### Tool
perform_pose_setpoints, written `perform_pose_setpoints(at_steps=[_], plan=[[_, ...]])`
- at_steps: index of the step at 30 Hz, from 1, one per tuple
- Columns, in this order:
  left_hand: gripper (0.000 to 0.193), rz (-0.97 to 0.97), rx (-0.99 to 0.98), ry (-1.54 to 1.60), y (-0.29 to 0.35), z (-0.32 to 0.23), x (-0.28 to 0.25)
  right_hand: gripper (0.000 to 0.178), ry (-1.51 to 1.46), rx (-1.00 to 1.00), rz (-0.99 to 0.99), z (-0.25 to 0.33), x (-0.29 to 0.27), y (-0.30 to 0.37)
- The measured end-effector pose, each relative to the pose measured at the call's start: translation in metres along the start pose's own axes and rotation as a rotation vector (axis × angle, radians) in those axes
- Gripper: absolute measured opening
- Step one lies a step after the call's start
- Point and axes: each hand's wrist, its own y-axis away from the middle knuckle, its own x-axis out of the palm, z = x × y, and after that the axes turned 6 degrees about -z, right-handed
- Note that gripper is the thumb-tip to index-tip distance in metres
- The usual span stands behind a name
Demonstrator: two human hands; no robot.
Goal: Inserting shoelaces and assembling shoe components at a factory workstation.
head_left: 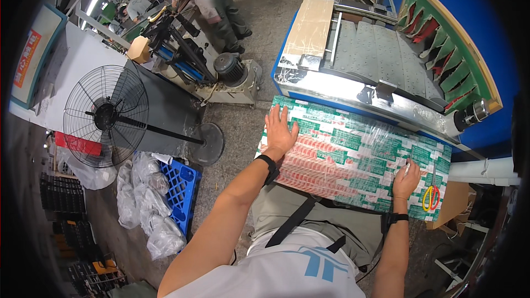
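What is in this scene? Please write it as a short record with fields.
Place: workshop with a concrete floor
Left hand: open, flat on the film-wrapped printed sheets
Right hand: on the sheets' right part; whether it holds something I cannot tell
Scissors: yellow handles, lying on the sheets beside the right hand
Machine: blue, behind the sheets
Fan: standing at the left

Two bare hands are showing: the left hand (280,131) and the right hand (406,180). One stack of green-and-red printed sheets (353,154) is lying there, with one pair of yellow-handled scissors (431,195). One standing fan (106,116) and one blue plastic pallet (181,187) are sitting on the floor.
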Motion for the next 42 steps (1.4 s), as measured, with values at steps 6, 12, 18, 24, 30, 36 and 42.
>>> perform_pose_setpoints(at_steps=[6,12,18,24,30,36,42], plan=[[0.073,-0.004,-0.003,0.001,-0.0007,0.0004,0.0013,0.037,0.002,-0.003,0.005,-0.0022,0.0012,0.0001],[0.074,0.001,-0.008,0.008,-0.0008,-0.0016,0.0003,0.038,0.011,0.003,0.005,-0.0022,0.0009,0.0004],[0.074,0.000,-0.007,0.003,-0.0002,0.0004,-0.0003,0.038,0.010,0.007,0.014,0.0006,0.0000,-0.0008],[0.074,-0.005,-0.003,0.009,-0.0006,-0.0013,-0.0007,0.037,0.006,0.010,0.005,0.0016,-0.0016,-0.0005],[0.074,-0.007,-0.001,0.005,-0.0003,-0.0012,-0.0004,0.035,0.004,-0.012,-0.006,-0.0009,0.0002,-0.0006],[0.073,-0.010,0.000,-0.004,-0.0005,-0.0013,-0.0005,0.035,-0.002,-0.012,-0.005,-0.0004,-0.0002,-0.0007],[0.073,-0.006,-0.004,-0.005,-0.0007,-0.0011,0.0001,0.036,0.000,-0.006,-0.002,0.0001,-0.0006,-0.0004]])
